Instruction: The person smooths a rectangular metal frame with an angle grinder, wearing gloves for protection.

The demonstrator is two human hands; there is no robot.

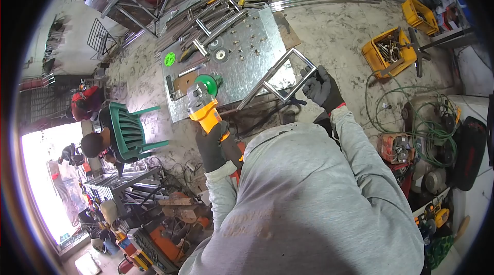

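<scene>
Left hand (218, 147) closing tight around angle grinder (203, 105); right hand (321, 88) clasping steel frame (283, 76), seemingly bracing it against worktable (257, 58).

My left black-gloved hand (213, 146) is clenched tight, the left grey-sleeved arm (222, 198) bent close. My right black-gloved hand (321, 88) grips farther out, the right grey-sleeved arm (355, 141) stretched forward.

One head-worn view, fisheye, dark rim all round. Looks forward and steeply down over the wearer's grey sweatshirt (319, 198). The left hand (218, 146) and right hand (321, 88) sit mid-frame, close; metal worktable (257, 53) just beyond, floor (339, 28) spreading round it.
</scene>
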